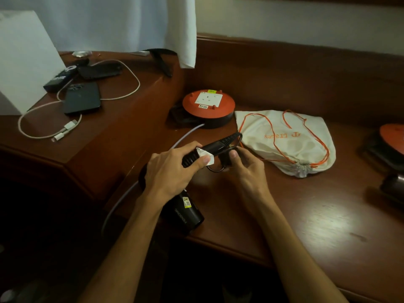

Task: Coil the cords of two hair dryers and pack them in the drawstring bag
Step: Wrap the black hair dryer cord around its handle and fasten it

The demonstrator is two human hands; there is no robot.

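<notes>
Desk [306, 215]: dark wood, carries everything here.
Drawstring bag [290, 145]: lies flat just beyond the hands, neck cinched; loosen it before packing.
Hair dryer [188, 213]: black, at the desk's near edge, barrel under the left wrist.
Left hand [170, 169]: fingers wrapped around the dryer's handle; hold it steady.
Right hand [244, 165]: fingertips pinching the cord.
Cord [215, 169]: small black loop between the hands; probably best wound in even, snug turns, without kinks.

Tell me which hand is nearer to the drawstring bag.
Right. The right hand pinches the black cord just beside the drawstring bag, near its left edge. The left hand grips the hair dryer handle farther left, away from the bag.
</notes>
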